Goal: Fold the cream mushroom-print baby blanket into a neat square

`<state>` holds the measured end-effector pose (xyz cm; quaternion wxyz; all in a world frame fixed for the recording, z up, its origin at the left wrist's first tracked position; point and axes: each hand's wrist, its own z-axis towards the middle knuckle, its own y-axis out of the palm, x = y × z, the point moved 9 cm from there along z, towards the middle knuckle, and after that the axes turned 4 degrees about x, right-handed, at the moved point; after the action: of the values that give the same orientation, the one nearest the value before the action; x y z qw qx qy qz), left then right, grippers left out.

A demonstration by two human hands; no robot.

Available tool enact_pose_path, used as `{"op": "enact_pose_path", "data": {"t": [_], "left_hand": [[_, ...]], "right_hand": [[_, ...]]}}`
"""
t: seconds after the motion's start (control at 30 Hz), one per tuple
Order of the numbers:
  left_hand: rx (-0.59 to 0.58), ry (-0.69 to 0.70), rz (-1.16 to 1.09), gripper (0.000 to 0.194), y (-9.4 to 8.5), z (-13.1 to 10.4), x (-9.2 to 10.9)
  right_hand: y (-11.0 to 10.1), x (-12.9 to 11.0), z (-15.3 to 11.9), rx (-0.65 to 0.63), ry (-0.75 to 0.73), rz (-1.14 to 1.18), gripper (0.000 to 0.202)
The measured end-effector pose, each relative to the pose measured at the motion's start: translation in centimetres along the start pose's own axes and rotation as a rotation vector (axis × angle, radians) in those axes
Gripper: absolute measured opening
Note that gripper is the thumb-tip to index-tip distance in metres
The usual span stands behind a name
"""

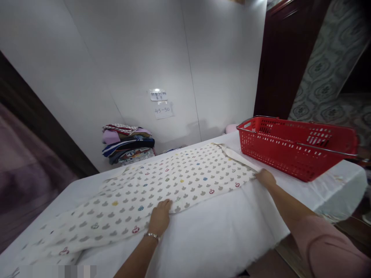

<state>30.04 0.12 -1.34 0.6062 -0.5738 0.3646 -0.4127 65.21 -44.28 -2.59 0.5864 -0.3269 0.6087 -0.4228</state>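
A large off-white cloth (174, 181) is spread over the white-covered table (220, 224). Small grey motifs cover it, with a few red, blue and yellow ones among them. My left hand (160, 217) rests on the cloth's near edge, around its middle, with the fingers lying flat and a bracelet on the wrist. At the right corner, my right hand (266, 178) pinches the cloth's edge. A strip along the right side is turned up, showing a plain underside. Toward the lower left the cloth narrows and looks a little rumpled.
A red plastic basket (290, 150) with metal handles stands on the table's right end. Behind the table is a stack of folded clothes (129, 143). Paper labels (163, 110) hang on the white wall. Pinkish fabric (26, 185) hangs at the left.
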Motion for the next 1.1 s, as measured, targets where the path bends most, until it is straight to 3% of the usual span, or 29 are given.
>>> {"op": "enact_pose_path", "data": {"t": [0.1, 0.23, 0.33, 0.4, 0.5, 0.63, 0.73, 0.87, 0.97, 1.03, 1.1], "left_hand": [[0.002, 0.002, 0.000, 0.054, -2.2, 0.5, -0.6], [0.134, 0.011, 0.010, 0.051, -5.4, -3.1, -3.5], [0.083, 0.009, 0.029, 0.056, -3.9, -6.8, -5.8], [0.027, -0.003, 0.065, 0.060, -2.1, -8.4, -6.8], [0.000, -0.007, 0.092, 0.065, -0.6, -9.0, -7.0], [-0.059, -0.040, 0.044, 0.060, -0.9, -8.5, -5.7], [-0.062, -0.034, -0.110, 0.061, -2.2, -8.2, -2.5], [-0.064, 0.053, -0.602, 0.049, -4.2, -6.5, 5.3], [-0.199, -0.023, -1.082, 0.038, -3.9, -4.1, 11.4], [-0.313, -0.141, -1.441, 0.040, -2.9, -2.5, 14.8], [-0.458, -0.303, -1.771, 0.046, -1.0, -1.5, 17.4]], "right_hand": [[0.0, -0.4, -0.2, -0.064, -0.022, 0.018, 0.022], [-0.7, 1.0, -2.4, -0.143, -0.126, 0.087, 0.020], [-0.3, 2.9, -5.1, -0.222, -0.229, 0.160, 0.024], [-0.1, 4.4, -6.4, -0.237, -0.203, 0.252, 0.018], [0.1, 6.4, -7.6, -0.244, -0.008, 0.486, 0.011], [-0.3, 6.4, -8.7, -0.230, 0.203, 0.825, 0.011], [-1.5, 3.9, -9.1, -0.177, 0.170, 0.959, 0.011], [-4.1, -2.3, -10.2, -0.030, -0.090, 0.881, 0.021], [-6.9, -10.1, -14.7, 0.170, -0.588, 0.720, 0.025], [-6.2, -15.6, -20.5, 0.063, -0.984, 0.627, 0.028], [-4.0, -19.0, -27.2, -0.177, -1.319, 0.519, 0.030]]}}
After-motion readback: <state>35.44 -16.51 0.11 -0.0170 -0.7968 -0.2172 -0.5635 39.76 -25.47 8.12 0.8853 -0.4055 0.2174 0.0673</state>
